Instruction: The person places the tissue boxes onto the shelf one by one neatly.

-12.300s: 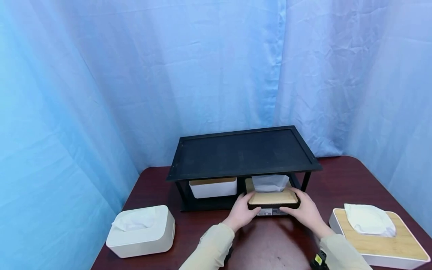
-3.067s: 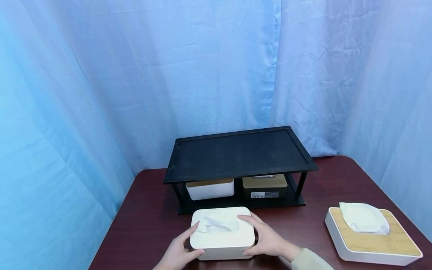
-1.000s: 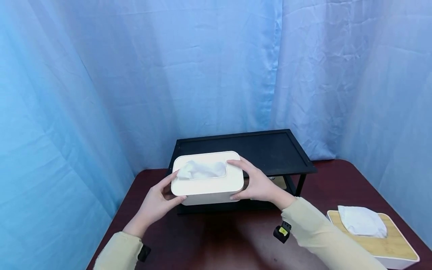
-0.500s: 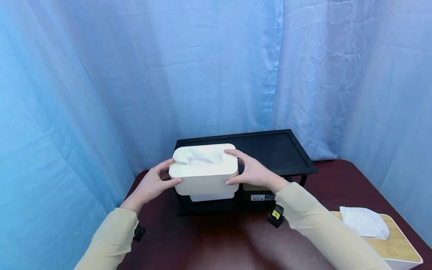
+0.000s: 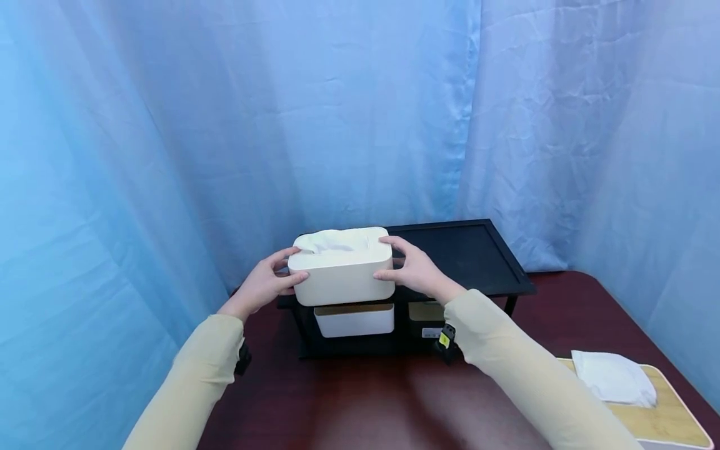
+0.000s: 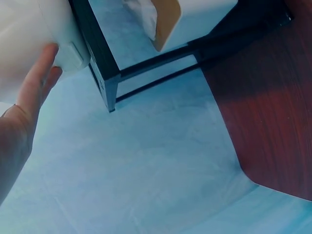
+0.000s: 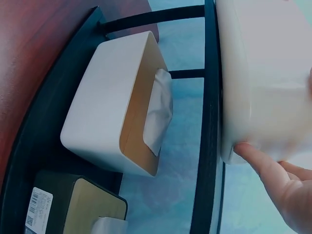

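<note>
A white tissue box (image 5: 343, 281) with a tissue in its top slot is held between both hands, at the left front of the black shelf's top (image 5: 450, 256). My left hand (image 5: 264, 282) grips its left end, thumb on the front face and fingers up at the top edge. On the right end, my right hand (image 5: 415, 267) holds it the same way. In the right wrist view the underside of the white tissue box (image 7: 265, 83) lies right along the shelf's top board (image 7: 210, 97).
On the lower shelf stand a white tissue box with a wooden lid (image 5: 355, 321) and, to its right, a black one with a wooden lid (image 5: 425, 315), partly behind the right wrist. Another wood-topped tissue box (image 5: 655, 415) sits on the dark red table (image 5: 349, 400) at right. Blue curtains (image 5: 337, 125) surround it.
The white tissue box went from the left of the table into both hands, then up and forward to the shelf's top. Earlier, the black tissue box was set onto the lower shelf.
</note>
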Available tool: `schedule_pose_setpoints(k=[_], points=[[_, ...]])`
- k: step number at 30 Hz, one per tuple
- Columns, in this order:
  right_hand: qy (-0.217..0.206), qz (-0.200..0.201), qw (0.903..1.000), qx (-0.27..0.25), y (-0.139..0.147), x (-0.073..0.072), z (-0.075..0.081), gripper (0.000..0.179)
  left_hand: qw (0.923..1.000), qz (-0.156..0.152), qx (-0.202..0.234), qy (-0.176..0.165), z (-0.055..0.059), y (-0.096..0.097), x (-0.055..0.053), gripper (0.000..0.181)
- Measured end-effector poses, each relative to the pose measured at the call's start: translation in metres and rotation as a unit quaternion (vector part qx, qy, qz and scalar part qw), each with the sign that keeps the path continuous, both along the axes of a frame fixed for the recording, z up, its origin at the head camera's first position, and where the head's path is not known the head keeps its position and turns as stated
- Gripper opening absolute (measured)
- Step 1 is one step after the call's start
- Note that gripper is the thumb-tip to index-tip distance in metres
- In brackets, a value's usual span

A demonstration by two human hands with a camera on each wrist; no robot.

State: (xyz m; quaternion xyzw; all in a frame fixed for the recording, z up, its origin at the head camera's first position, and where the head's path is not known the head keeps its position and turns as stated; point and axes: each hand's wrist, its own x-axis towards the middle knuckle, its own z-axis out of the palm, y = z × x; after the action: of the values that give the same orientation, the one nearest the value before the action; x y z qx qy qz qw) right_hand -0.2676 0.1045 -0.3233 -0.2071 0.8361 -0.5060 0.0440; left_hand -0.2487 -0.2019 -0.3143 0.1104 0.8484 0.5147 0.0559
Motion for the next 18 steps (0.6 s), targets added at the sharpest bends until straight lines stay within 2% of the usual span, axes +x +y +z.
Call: schedule_pose_setpoints(k=[6,12,18], points=[[-0.017,-0.026,0.9995,-0.001,-0.010,-0.008,-0.001,0.073,0.9999,0.013,-0.010,0.003,-0.001,-0.003,-0.008,0.074],[-0.005,-0.038,0.9991,0.017,-0.015,-0.013,-0.001,0.072,0.9992,0.027,-0.024,0.014,-0.003,-0.002,-0.014,0.071],[0.002,-0.070,0.9974,0.019,-0.018,-0.018,0.003,0.068,0.9992,0.029,-0.019,0.022,-0.004,0.002,-0.021,0.070]])
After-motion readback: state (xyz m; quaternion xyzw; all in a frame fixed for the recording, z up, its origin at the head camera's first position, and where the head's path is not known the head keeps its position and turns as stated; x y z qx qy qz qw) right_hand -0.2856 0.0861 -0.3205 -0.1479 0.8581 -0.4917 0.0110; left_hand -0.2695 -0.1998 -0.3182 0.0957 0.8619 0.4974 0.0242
